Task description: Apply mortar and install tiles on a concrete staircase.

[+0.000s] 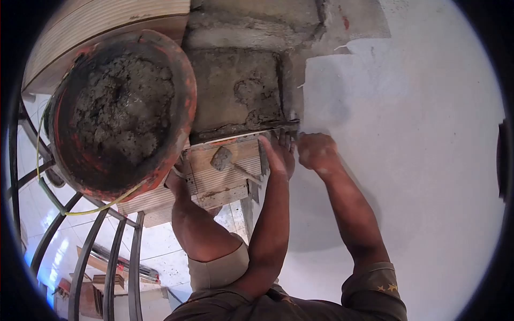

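My left hand [279, 155] reaches to the front edge of a mortar-covered stair step [225, 80], at its right end beside the wall. Its fingers are stretched out against the edge and the thumb is spread apart. Just to the right, my right hand [317, 152] is closed in front of the white wall. A thin dark strip [286, 125] lies along the step edge near its knuckles; whatever the fist holds is hidden. Wet grey mortar [259, 93] is heaped on the step's right part. On the ribbed tiled step below, a mallet [222, 159] with a grey head lies left of my left forearm.
A big round orange-rimmed tub [188, 96] of wet mortar stands at the left, by a ribbed tiled step [107, 24]. Dark metal railing bars [110, 257] and a yellow-green cord [101, 207] run below it. The white wall [417, 144] bounds the right side.
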A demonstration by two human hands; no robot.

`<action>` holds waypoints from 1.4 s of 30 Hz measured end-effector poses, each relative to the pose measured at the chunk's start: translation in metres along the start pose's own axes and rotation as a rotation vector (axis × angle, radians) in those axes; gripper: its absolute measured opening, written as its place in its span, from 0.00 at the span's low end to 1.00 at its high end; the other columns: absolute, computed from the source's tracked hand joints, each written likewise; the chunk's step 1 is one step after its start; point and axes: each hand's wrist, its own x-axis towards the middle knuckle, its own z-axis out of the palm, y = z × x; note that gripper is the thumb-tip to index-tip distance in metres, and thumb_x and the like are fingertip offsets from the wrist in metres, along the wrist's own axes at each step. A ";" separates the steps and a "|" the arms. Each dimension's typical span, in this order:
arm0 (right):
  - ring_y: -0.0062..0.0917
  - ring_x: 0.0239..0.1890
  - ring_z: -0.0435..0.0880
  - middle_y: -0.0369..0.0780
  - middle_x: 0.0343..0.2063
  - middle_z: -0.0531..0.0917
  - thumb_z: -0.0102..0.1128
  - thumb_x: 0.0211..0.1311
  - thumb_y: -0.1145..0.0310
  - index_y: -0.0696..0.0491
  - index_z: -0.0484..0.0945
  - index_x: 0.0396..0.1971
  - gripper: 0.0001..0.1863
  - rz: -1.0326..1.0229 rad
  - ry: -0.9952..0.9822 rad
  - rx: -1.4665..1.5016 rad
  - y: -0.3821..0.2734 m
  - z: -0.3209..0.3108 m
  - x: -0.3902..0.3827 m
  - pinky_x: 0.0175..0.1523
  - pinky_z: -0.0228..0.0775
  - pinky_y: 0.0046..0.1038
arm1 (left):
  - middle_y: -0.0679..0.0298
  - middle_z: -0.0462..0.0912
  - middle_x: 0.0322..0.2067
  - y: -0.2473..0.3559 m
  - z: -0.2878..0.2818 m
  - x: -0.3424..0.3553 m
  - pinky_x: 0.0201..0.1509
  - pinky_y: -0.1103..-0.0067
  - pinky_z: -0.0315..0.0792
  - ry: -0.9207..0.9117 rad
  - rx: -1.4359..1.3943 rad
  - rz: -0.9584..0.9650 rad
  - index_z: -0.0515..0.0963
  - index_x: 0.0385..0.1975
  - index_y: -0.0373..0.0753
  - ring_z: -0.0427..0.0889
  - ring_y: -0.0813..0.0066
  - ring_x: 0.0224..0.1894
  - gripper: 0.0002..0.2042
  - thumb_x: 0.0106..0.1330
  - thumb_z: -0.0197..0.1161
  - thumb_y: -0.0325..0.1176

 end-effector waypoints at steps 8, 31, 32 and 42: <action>0.43 0.44 0.89 0.48 0.37 0.90 0.57 0.62 0.65 0.52 0.88 0.35 0.12 0.107 -0.161 -0.046 0.004 -0.006 0.004 0.50 0.80 0.40 | 0.58 0.43 0.81 0.003 0.006 -0.001 0.82 0.63 0.33 0.035 0.024 -0.009 0.31 0.81 0.46 0.40 0.61 0.82 0.60 0.60 0.43 0.84; 0.56 0.44 0.85 0.57 0.40 0.85 0.64 0.66 0.64 0.57 0.71 0.60 0.25 0.241 0.260 0.534 -0.020 0.066 0.050 0.48 0.77 0.50 | 0.56 0.56 0.77 0.054 -0.003 -0.036 0.76 0.61 0.54 0.449 0.105 0.260 0.51 0.78 0.44 0.59 0.54 0.75 0.47 0.70 0.49 0.72; 0.55 0.45 0.85 0.57 0.41 0.85 0.63 0.66 0.64 0.57 0.71 0.61 0.26 0.233 0.153 0.470 -0.024 0.061 0.055 0.49 0.77 0.51 | 0.56 0.55 0.77 0.057 0.001 -0.038 0.76 0.62 0.55 0.420 0.127 0.306 0.51 0.78 0.45 0.58 0.54 0.75 0.47 0.70 0.49 0.73; 0.52 0.47 0.87 0.55 0.51 0.84 0.60 0.64 0.67 0.55 0.68 0.67 0.30 0.139 -0.061 0.267 -0.057 0.036 -0.001 0.53 0.78 0.50 | 0.59 0.51 0.78 0.076 0.011 -0.049 0.73 0.66 0.54 0.290 0.082 0.297 0.45 0.81 0.53 0.54 0.56 0.76 0.48 0.68 0.46 0.76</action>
